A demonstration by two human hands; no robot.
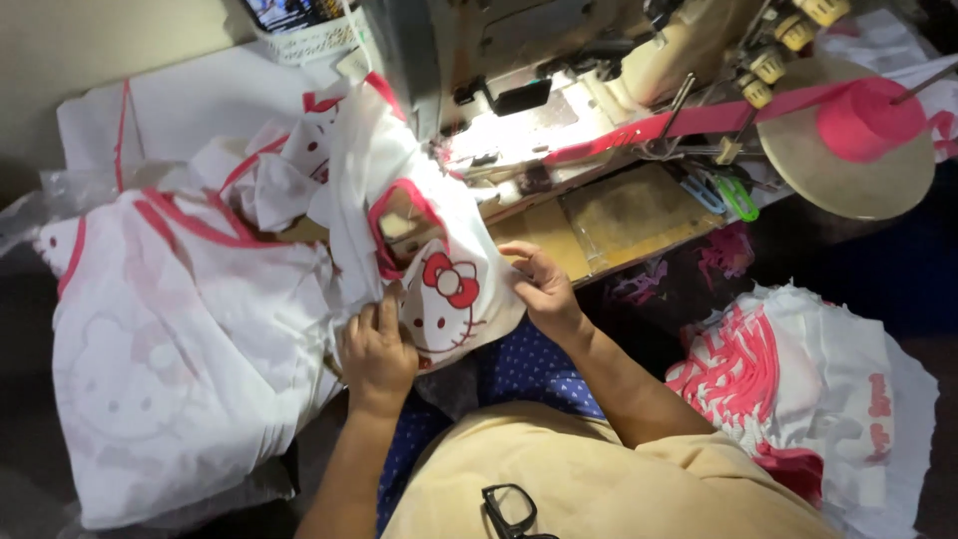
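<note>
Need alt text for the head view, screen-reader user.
A person's left hand and right hand hold a white fabric piece with pink trim and a cartoon cat print at a sewing machine. A pink tape roll sits right, white fabric pile left.

Dim room, bright glare on sewing machine (539,110) bed — deep shadow at edges, slight soft blur

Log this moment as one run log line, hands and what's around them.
left hand: on white printed cloth | right hand: pinching cloth edge | ahead: sewing machine, pink tape roll | lap: glasses
</note>
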